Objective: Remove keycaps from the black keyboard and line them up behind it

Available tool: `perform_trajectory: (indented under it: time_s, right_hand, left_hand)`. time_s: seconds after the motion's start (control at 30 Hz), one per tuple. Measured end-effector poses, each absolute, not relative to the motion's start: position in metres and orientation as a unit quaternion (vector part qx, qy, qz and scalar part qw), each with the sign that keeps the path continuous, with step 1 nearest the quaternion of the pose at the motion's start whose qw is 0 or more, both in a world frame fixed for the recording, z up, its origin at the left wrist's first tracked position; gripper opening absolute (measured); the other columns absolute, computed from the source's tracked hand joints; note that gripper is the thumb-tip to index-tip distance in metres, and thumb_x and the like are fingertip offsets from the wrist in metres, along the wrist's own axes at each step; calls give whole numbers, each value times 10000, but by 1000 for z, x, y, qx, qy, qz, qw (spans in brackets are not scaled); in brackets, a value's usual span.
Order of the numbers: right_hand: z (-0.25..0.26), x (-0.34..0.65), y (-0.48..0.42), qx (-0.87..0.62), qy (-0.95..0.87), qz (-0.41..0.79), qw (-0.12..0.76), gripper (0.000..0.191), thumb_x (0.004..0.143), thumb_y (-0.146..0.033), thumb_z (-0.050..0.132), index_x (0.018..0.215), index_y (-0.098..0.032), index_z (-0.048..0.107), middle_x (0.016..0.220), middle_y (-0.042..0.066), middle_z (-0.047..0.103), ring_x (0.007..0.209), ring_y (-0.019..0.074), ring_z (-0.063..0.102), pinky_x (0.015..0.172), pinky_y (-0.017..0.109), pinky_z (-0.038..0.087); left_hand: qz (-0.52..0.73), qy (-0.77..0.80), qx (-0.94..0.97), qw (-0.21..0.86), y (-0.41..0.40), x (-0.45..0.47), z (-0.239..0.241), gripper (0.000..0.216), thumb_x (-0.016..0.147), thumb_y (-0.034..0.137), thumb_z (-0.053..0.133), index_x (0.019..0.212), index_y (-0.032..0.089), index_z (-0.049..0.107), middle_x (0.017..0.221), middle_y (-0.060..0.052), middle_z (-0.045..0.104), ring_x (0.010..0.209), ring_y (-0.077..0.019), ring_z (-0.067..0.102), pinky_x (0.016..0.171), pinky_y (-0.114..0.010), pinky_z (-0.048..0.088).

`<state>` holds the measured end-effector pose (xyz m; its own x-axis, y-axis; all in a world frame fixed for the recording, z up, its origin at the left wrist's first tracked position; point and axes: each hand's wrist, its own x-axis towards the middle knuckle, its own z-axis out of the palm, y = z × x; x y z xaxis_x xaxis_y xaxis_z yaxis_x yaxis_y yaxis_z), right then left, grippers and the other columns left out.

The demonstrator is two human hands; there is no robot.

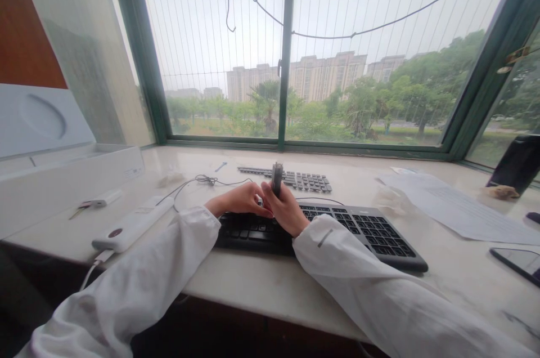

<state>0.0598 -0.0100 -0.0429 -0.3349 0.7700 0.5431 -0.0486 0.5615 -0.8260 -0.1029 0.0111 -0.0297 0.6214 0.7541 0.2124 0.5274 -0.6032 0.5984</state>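
Note:
A black-grey keyboard (399,245) lies near the desk's front edge, its cord running behind it. Keys still sit on its left part, while the right part shows bare key sockets. Over its middle, my right hand (289,214) is closed round a dark, narrow stick-like tool (277,178), held upright with a rough upper end; its lower end is hidden in my fingers. My left hand (240,200) rests just above the left keys, thumb and fingers bent together against my right hand. What they pinch, if anything, is hidden. Loose keycaps (310,182) lie in rows behind the keyboard.
On the left are a white power strip (139,226) with a plugged cable, a small white adapter (105,198) and a white box (71,183). A thin cable (206,179) trails towards my hands. Paper sheets (455,206) and a phone (518,262) lie right; a window stands behind.

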Motion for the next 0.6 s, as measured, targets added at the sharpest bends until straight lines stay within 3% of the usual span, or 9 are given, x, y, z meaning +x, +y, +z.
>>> perform_trajectory:
  time_s: [0.6]
  right_hand:
    - [-46,60,-10,-267,-729,369,512,383,884,-556,466,732,-204,477,605,-23,477,597,139,457,545,266,354]
  left_hand:
    - [227,362,873,235,8,-102,-26,305,684,396,738,672,102,660,586,13,578,535,-81,469,512,-189,356]
